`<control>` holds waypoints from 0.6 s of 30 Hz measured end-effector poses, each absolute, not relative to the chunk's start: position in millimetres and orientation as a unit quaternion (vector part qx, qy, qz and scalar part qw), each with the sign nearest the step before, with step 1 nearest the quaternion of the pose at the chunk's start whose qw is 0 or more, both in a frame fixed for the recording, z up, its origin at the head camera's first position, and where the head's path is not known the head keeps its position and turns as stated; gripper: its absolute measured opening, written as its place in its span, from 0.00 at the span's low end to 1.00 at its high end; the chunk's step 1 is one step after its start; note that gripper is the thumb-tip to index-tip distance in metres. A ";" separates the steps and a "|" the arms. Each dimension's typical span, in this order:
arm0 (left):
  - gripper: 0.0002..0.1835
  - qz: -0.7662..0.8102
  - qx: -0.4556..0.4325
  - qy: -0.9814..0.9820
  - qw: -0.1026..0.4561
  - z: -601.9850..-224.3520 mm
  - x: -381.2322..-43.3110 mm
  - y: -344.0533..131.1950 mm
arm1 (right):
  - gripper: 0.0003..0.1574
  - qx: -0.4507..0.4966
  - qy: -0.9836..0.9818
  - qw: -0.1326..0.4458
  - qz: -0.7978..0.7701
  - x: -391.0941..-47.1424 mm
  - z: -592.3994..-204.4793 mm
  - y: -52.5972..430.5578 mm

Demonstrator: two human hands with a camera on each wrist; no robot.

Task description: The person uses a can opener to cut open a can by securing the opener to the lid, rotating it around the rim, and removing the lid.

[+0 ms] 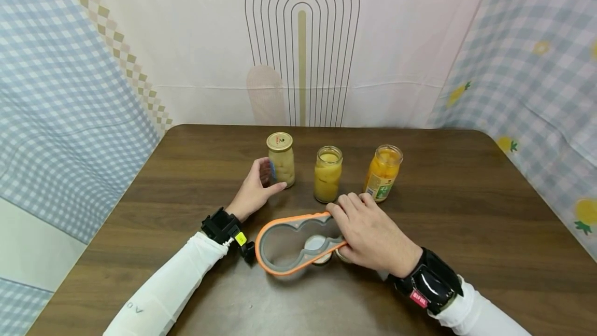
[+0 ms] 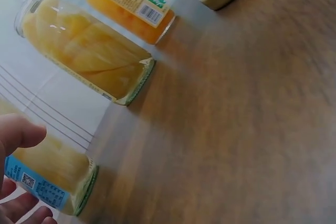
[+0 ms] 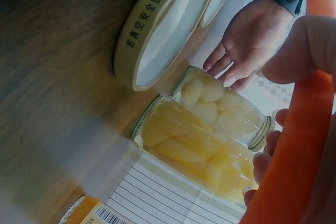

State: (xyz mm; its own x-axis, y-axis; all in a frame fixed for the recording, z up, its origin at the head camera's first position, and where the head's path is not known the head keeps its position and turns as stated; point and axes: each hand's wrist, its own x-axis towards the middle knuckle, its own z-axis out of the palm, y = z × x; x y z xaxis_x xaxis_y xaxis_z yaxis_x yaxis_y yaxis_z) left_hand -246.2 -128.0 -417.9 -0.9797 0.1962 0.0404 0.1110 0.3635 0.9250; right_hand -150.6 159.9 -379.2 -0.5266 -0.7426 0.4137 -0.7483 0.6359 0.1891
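My left hand point(image 1: 252, 193) is beside the left, lidded jar of pale round fruit point(image 1: 282, 167), its thumb and fingers spread around the near side. In the left wrist view, the jar's blue label point(image 2: 37, 184) shows between thumb and fingers; whether they touch the glass I cannot tell. My right hand point(image 1: 373, 232) grips the handle ends of an orange and grey jar opener point(image 1: 266, 255), held above the table with its loop toward the left. Beneath it lie two loose lids, one a white-lined gold lid point(image 3: 170, 35), inner side up.
An unlidded jar of yellow fruit point(image 1: 327, 176) stands in the middle. To its right is an unlidded jar of orange fruit point(image 1: 384, 170). All rest on a brown wooden table point(image 1: 466, 196), with a patterned cloth point(image 1: 196, 40) hanging behind its far edge.
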 end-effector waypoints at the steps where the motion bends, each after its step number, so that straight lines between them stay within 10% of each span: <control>1: 0.43 0.559 0.094 0.823 0.039 -417.8 -246.8 -128.0 | 0.40 0.427 -0.873 0.237 0.004 -150.6 -378.9 159.7; 18: 0.45 0.583 0.097 0.805 0.056 -421.6 -259.7 -131.3 | 0.46 0.442 -0.860 0.255 0.015 -154.2 -377.3 159.3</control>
